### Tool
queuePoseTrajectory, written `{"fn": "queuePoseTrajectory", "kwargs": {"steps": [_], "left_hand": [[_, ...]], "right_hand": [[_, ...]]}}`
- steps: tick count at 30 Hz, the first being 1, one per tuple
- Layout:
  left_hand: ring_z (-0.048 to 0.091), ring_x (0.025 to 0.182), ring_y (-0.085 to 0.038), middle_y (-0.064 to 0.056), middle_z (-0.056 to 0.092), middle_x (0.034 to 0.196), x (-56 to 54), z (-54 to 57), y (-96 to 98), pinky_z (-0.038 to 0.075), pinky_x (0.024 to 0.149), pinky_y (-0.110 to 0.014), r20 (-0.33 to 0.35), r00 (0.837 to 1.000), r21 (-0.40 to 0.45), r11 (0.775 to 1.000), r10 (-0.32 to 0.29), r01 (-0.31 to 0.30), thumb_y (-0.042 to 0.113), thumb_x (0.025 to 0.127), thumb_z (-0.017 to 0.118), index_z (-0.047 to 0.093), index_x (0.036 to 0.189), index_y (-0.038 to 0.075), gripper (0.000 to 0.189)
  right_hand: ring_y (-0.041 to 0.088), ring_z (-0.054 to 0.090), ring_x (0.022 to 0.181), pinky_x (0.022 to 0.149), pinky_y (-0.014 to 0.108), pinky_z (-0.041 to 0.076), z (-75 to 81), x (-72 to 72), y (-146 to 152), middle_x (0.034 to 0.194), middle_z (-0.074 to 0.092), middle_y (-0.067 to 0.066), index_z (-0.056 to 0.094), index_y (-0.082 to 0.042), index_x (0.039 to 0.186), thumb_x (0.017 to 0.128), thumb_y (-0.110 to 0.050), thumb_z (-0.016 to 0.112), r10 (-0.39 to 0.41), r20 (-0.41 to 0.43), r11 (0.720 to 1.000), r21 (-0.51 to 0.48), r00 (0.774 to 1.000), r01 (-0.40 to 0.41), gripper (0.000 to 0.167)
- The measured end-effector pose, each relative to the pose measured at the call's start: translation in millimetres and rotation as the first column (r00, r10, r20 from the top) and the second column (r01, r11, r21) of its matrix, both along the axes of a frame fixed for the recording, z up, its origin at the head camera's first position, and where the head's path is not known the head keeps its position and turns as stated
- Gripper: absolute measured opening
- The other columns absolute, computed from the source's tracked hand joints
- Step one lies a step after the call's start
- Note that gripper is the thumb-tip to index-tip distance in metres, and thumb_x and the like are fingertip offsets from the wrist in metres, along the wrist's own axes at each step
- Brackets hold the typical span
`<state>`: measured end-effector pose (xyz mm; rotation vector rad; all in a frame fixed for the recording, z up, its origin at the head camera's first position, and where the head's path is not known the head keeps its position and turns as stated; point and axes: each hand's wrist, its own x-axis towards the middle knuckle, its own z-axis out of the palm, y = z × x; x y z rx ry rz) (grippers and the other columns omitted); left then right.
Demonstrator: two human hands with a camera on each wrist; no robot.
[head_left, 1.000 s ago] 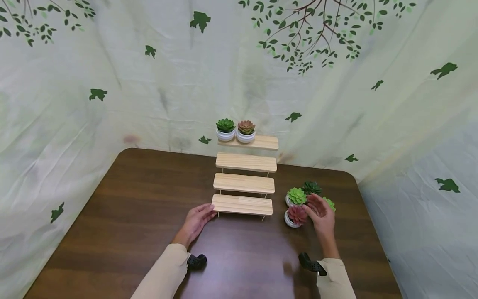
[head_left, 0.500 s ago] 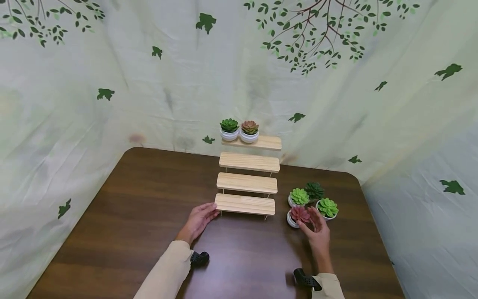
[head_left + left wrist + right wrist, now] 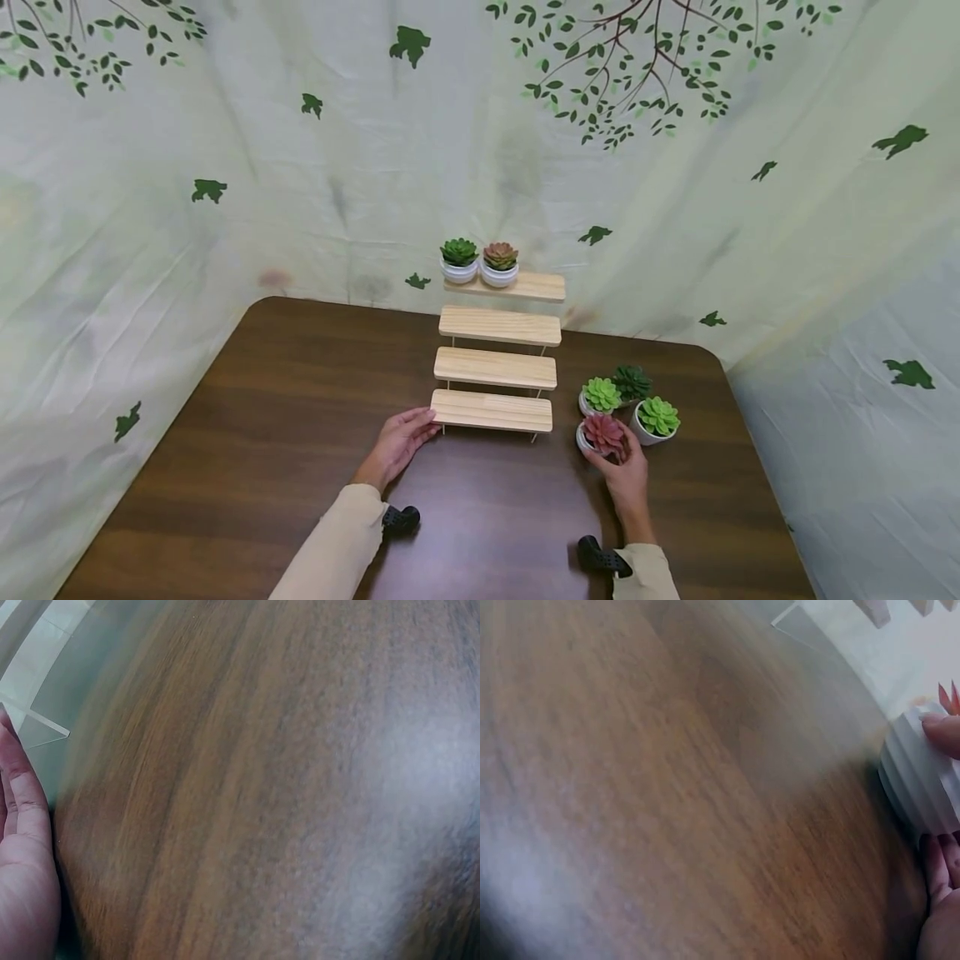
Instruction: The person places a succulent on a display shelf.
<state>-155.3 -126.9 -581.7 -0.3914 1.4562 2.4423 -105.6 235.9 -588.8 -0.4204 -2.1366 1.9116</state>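
Four-tier plant stand (image 3: 495, 367): pale wood boards, visible grain, smooth and matt. Tabletop (image 3: 315, 400) under the stand: dark wood-grain finish, smooth, with a glossy sheen. Right of the stand, red succulent (image 3: 602, 432): plastic-looking leaves; its white pot (image 3: 911, 776) ribbed, matt. Backdrop (image 3: 337, 217) behind the stand: creased matt cloth.

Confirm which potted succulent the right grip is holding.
The red succulent on the table; the right grip holds its white pot. The other three there are green, and the brownish-red one is on the top shelf.
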Motion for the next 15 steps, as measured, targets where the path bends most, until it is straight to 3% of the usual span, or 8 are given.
{"fn": "queuePoseTrajectory", "kwargs": {"steps": [6,15], "left_hand": [[0.067,0.08,-0.013,-0.004,0.068,0.086,-0.8,0.2,-1.5,0.055,0.078,-0.024,-0.001,1.0,0.021,1.0,-0.013,0.013,-0.001,0.096,0.055,0.065,0.1,0.0,0.011],[0.066,0.08,-0.012,-0.003,0.068,0.087,0.2,0.3,-2.5,0.055,0.078,-0.023,0.007,1.0,0.038,0.999,-0.025,0.025,-0.001,0.095,0.055,0.064,0.099,0.001,0.01]], "right_hand": [[-0.005,0.052,0.1,0.083,0.006,0.043,1.4,-3.9,-0.2,0.13,0.053,0.021,0.048,0.004,0.132,0.074,0.006,0.079,-0.011,0.039,1.0,0.027,0.999,0.01,0.066],[-0.006,0.052,0.099,0.082,0.006,0.044,2.7,-3.7,-0.9,0.132,0.053,0.021,0.048,0.002,0.135,0.075,0.002,0.08,-0.009,0.095,1.0,0.019,0.995,0.008,0.068]]}}
